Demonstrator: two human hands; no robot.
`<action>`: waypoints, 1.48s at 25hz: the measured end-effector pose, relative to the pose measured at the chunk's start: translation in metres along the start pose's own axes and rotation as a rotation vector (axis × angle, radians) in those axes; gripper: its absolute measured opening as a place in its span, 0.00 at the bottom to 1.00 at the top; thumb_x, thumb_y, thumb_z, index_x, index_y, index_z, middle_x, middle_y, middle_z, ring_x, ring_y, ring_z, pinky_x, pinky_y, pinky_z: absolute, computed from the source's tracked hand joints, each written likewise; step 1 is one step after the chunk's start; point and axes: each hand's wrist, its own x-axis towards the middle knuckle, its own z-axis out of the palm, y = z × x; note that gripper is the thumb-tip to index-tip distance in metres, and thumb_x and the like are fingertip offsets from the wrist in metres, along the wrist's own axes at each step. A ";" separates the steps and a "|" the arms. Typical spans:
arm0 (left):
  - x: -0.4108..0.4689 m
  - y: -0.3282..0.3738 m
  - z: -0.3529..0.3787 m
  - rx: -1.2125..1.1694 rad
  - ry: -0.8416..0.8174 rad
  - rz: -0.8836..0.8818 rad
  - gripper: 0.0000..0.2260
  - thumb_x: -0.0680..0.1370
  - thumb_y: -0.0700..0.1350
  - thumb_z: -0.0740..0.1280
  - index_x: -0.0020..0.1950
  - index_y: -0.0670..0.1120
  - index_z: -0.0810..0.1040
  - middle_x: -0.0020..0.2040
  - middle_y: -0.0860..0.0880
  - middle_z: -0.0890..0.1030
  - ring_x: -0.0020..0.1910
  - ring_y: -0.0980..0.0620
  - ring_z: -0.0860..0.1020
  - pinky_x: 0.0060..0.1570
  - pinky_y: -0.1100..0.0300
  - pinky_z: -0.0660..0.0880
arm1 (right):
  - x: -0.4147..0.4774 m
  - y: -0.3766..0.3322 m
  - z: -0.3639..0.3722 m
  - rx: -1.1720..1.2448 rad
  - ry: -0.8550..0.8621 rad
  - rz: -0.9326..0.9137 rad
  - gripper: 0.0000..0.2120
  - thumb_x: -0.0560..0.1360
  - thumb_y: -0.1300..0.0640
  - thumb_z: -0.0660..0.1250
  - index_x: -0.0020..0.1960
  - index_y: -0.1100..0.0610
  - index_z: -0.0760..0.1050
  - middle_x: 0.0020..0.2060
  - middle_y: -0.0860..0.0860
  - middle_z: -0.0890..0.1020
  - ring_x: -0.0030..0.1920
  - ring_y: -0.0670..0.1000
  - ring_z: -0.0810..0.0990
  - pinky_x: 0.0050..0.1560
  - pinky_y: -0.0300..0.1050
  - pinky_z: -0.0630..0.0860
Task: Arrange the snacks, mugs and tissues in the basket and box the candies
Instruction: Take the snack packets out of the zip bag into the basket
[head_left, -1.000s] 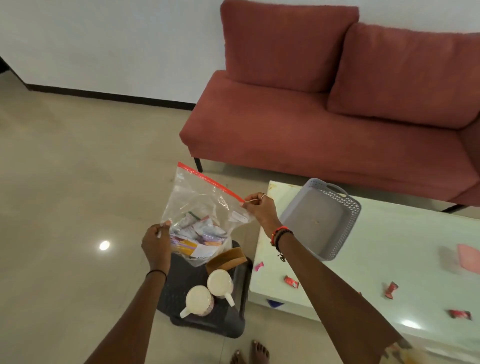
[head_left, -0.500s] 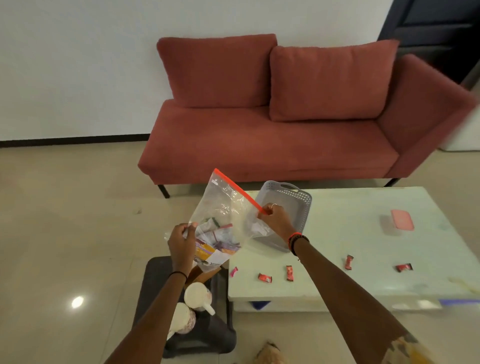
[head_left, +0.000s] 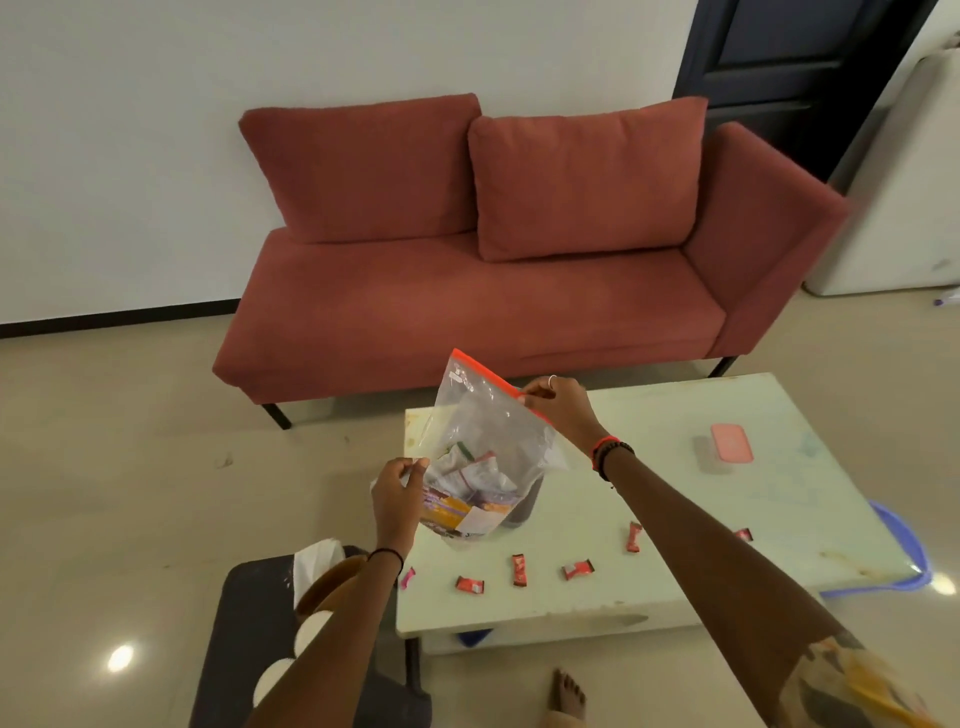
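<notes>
A clear zip bag (head_left: 480, 447) with a red seal strip holds several snack packets and hangs over the white table (head_left: 670, 519). My left hand (head_left: 397, 491) pinches its left edge; my right hand (head_left: 558, 405) pinches the red seal at the top right. The grey basket (head_left: 530, 506) is mostly hidden behind the bag. Several red-wrapped candies (head_left: 519, 569) lie scattered along the table's front. A pink-lidded box (head_left: 730, 444) sits at the table's right. Two white mugs (head_left: 311, 629) and a tissue pack (head_left: 314, 561) rest on a dark stool (head_left: 244, 639), partly behind my left arm.
A red sofa (head_left: 493, 291) stands against the wall behind the table. A blue plastic basin (head_left: 898, 540) sticks out under the table's right side. My bare foot (head_left: 569, 693) is on the floor in front. A dark door (head_left: 789, 62) is at back right.
The bag has moved right with both hands and now hangs over the table in front of the basket. My view has shifted, showing the whole sofa and the door.
</notes>
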 end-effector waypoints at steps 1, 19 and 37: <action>-0.001 0.003 0.012 0.006 -0.010 0.005 0.12 0.77 0.46 0.66 0.52 0.37 0.77 0.47 0.42 0.81 0.43 0.50 0.76 0.42 0.65 0.72 | 0.003 0.003 -0.011 0.023 -0.001 -0.009 0.04 0.72 0.58 0.71 0.44 0.58 0.83 0.41 0.54 0.85 0.41 0.47 0.78 0.45 0.39 0.72; 0.040 0.106 0.095 0.008 -0.198 0.370 0.14 0.74 0.50 0.69 0.60 0.54 0.77 0.58 0.59 0.79 0.56 0.63 0.76 0.56 0.67 0.73 | 0.052 0.041 -0.093 -0.163 -0.081 -0.286 0.05 0.73 0.64 0.69 0.45 0.61 0.84 0.44 0.55 0.85 0.40 0.44 0.77 0.40 0.18 0.67; 0.030 0.127 0.112 0.435 -0.060 0.580 0.06 0.77 0.49 0.65 0.45 0.55 0.82 0.43 0.57 0.83 0.45 0.59 0.78 0.63 0.56 0.58 | 0.035 0.103 -0.168 0.009 -0.208 -0.029 0.19 0.69 0.59 0.76 0.58 0.60 0.79 0.53 0.50 0.82 0.52 0.46 0.81 0.49 0.31 0.73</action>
